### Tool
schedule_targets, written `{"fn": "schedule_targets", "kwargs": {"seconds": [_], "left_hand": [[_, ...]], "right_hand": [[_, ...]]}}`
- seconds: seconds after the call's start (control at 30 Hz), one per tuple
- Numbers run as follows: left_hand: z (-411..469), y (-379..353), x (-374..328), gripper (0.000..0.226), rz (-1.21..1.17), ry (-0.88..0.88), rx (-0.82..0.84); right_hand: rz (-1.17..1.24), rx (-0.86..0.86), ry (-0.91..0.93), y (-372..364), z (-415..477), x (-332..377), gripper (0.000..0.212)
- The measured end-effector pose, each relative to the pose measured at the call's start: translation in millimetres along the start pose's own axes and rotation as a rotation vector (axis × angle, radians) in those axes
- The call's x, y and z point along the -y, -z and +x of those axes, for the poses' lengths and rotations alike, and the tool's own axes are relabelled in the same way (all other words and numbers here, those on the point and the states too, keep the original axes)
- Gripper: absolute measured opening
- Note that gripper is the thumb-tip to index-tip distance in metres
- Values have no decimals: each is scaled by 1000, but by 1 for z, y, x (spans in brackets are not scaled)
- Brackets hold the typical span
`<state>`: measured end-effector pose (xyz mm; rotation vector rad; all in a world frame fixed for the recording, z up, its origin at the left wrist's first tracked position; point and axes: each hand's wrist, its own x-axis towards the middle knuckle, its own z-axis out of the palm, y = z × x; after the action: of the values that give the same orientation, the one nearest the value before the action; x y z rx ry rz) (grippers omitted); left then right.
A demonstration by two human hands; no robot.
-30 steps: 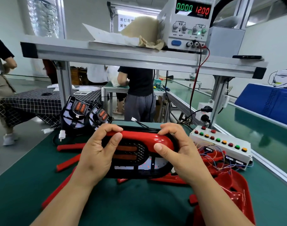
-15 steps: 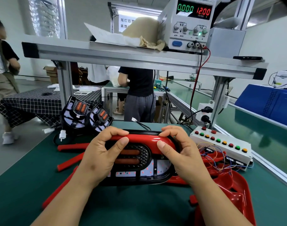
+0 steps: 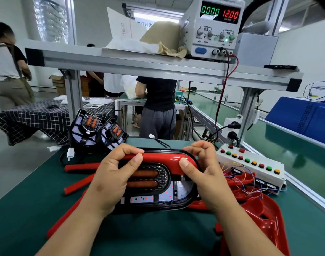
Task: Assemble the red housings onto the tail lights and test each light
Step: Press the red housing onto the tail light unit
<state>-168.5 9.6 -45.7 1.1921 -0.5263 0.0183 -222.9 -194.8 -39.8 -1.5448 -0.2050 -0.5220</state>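
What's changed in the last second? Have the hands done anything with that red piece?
Only a little. On the right hand, the thumb has crept up the red housing and the fingers now curl more loosely over the top edge of the tail light. The left hand keeps its pinch on the housing. The power supply still reads 0.000 and 12.00.

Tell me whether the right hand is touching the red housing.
Touching. The head view shows the thumb of the right hand pressed on the curved right end of the red housing, with no gap between them.
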Motion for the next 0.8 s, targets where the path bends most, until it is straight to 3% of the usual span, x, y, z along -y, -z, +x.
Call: {"fn": "schedule_targets", "kwargs": {"seconds": [0.1,0.17,0.4,0.57,0.8], "left_hand": [[-2,1,0,12,-16,-16,21],[-3,1,0,12,-10,-25,35],[-5,-6,-4,38,-48,19,26],[-5,-6,-3,16,-62,56,-23],[-4,-6,-5,15,-54,78,-33]], "right_hand": [[303,77,-249,-2,0,4,42],[396,114,-317,-4,0,4,42],[474,78,-317,-4,2,3,29],[455,90,-292,-5,2,2,22],[418,94,-254,-6,1,2,25]]}}
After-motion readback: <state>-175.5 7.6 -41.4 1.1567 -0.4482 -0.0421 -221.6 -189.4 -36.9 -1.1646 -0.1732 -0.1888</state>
